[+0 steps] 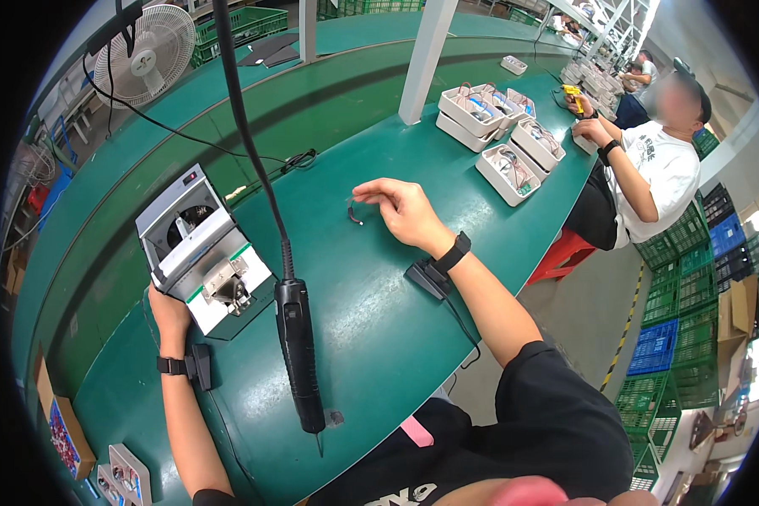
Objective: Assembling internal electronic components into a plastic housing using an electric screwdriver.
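**Small wired part held over the green bench, left hand on the screw feeder**

We see our right hand [405,211] raised above the green workbench [371,320], thumb and fingertips pinched on a small dark wired part [353,211] that hangs just left of the fingers, slightly above the bench surface near its middle. A black wristband sits on that wrist, and a black pad [427,278] lies on the bench just under the forearm.

Our left hand [169,314] is at the near left, clasped against the near corner of a white and grey screw feeder box [198,244]; the fingers curl round its edge, though the view is too bent there for us to tell how firmly they grip. This wrist wears a black band too.

Between the two hands a black electric screwdriver [298,354] hangs tip down from a thick black cable [244,110] that runs up to the far edge of the view, its bit close above the near part of the bench.

Far right on the bench lie several white trays [506,135] with small parts in them. Beside them sits another person in a white shirt [662,169], hands on the bench. A white fan [150,55] stands at the far left, and green and blue crates [691,312] are stacked at the right.
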A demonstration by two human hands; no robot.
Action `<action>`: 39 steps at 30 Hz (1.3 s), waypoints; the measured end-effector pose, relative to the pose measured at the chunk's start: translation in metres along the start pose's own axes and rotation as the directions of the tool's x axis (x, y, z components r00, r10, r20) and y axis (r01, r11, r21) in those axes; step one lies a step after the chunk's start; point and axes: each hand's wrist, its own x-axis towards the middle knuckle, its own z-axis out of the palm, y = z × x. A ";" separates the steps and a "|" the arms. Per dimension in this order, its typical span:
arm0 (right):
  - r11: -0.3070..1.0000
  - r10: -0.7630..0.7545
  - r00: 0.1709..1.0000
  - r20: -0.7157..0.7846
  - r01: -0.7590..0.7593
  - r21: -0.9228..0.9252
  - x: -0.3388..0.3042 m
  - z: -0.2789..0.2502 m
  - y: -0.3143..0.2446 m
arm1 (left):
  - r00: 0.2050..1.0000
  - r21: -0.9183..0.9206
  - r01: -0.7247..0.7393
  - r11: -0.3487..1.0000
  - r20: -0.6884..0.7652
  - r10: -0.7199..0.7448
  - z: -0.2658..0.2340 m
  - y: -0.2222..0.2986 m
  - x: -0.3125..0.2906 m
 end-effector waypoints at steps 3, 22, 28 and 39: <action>0.999 0.033 0.999 -0.007 -0.033 0.002 -0.001 0.000 0.004 | 1.000 -0.009 0.001 1.000 -0.011 -0.001 0.000 0.004 -0.003; 0.990 0.142 0.977 -0.160 -0.141 0.018 0.000 -0.003 0.004 | 0.999 -0.040 -0.034 0.999 0.000 0.034 0.002 0.005 0.000; 0.979 0.159 0.962 -0.223 -0.183 -0.094 0.001 -0.003 -0.001 | 1.000 -0.054 -0.014 0.998 -0.008 0.014 0.002 0.001 -0.002; 0.968 0.184 0.957 -0.223 -0.216 -0.130 0.001 -0.005 0.005 | 0.999 -0.010 -0.038 0.999 0.000 0.038 0.001 -0.004 -0.001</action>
